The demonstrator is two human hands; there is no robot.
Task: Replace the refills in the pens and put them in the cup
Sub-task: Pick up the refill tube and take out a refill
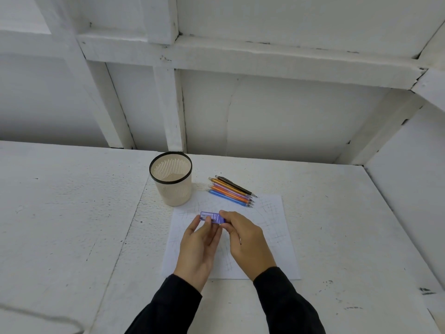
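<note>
A: Two hands on one thing?
B: Yes. The left hand (199, 244) pinches the purple refill case (210, 217) from below; the right hand (245, 239) grips its right end, fingers curled, above the paper (272, 227).
A: And the pens (231, 191)?
B: Lying together just beside the cup (173, 194), untouched.

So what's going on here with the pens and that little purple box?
A person holds a small purple case in both hands, the left hand gripping it and the right hand pinching its end, above a sheet of paper. The pens lie in a row beside the cup, which has no pens in it yet.
</note>
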